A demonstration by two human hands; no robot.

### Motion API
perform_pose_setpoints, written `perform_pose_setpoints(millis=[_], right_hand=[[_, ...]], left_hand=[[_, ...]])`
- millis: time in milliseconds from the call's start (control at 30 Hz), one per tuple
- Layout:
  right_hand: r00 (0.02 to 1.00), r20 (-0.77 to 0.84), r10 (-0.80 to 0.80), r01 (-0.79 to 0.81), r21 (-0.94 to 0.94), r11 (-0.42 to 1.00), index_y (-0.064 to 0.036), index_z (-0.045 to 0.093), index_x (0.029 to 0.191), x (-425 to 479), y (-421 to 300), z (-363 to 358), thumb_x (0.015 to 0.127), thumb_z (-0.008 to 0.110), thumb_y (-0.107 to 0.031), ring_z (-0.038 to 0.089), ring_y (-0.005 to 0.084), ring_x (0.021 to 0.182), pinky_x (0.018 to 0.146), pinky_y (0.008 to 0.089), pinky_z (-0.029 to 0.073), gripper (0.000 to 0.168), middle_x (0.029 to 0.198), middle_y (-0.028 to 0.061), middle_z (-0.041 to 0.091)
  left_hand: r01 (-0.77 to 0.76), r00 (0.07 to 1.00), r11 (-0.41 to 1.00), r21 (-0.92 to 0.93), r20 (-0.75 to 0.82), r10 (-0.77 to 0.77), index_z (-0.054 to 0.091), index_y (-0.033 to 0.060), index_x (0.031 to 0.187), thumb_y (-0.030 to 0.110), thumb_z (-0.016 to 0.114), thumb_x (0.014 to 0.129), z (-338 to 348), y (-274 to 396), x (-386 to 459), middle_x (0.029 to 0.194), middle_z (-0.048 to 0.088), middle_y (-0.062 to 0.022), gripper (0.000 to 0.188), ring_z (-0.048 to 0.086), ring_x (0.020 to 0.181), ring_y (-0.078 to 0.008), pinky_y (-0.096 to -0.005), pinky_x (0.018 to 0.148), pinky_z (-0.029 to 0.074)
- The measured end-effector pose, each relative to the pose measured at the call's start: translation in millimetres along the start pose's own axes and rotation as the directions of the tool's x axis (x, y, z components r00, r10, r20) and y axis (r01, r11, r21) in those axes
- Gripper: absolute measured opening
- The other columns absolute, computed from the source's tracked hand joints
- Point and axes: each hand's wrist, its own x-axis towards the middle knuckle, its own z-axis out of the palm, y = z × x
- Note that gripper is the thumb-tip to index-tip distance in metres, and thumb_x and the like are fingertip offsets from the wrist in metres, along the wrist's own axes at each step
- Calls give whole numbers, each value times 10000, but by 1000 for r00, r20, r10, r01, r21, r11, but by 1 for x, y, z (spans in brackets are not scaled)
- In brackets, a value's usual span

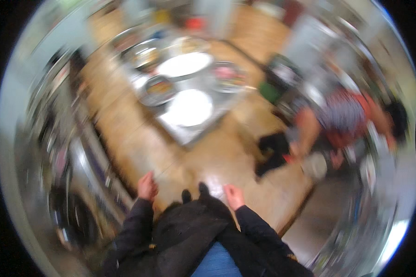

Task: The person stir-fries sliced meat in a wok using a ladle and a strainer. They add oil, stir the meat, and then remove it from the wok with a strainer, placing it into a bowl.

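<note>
My left hand (148, 187) hangs in the air over the tiled floor, its fingers curled and nothing visible in it. A stainless-steel counter (83, 155) runs along that side, apart from the hand. On the other side, my right hand (234, 196) is also loosely curled, with nothing seen in its grasp. My dark shoes (195, 192) show on the floor between the hands. Ahead stands a metal table (180, 133) bearing a round white plate (190, 108), a white oval dish (186, 64) and several metal bowls, among them one with food (158, 89).
A person (343, 114) in a striped top bends at the right beside a counter, holding something red (288, 158). A pale round container (314, 165) is close by. A dark round pan (74, 218) sits at the lower left. Motion blur hides much detail.
</note>
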Motion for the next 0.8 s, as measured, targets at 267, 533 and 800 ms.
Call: perform_pose_setpoints(millis=[267,533,800], right_hand=[[875,435,-213,267,-66,961,-47,397,638,87,-44,37,1016,596,-248,329,63,596,515,289,284,473,600,-55,361],[551,733,-399,630,-52,775,15,428,713,123,-202,172,1001,607,-244,350,115,642,559,337,356,427,642,87,328],[-135,776,-616,811,444,381,9,613,864,29,-365,368,939,663,-105,558,252,589,601,345,468,146,747,148,619]], left_hand=[[-142,911,965,-222,-410,40,538,90,814,282,584,1018,-57,-35,-96,554,362,52,284,334,419,-66,-262,373,234],[-317,676,920,-229,-735,50,558,87,795,287,643,973,-123,-99,-118,509,407,40,281,396,392,-115,-304,373,292],[571,101,772,280,-957,272,404,177,1469,318,801,812,-261,-161,-202,1469,403,-160,781,435,1274,-401,-528,1016,405]])
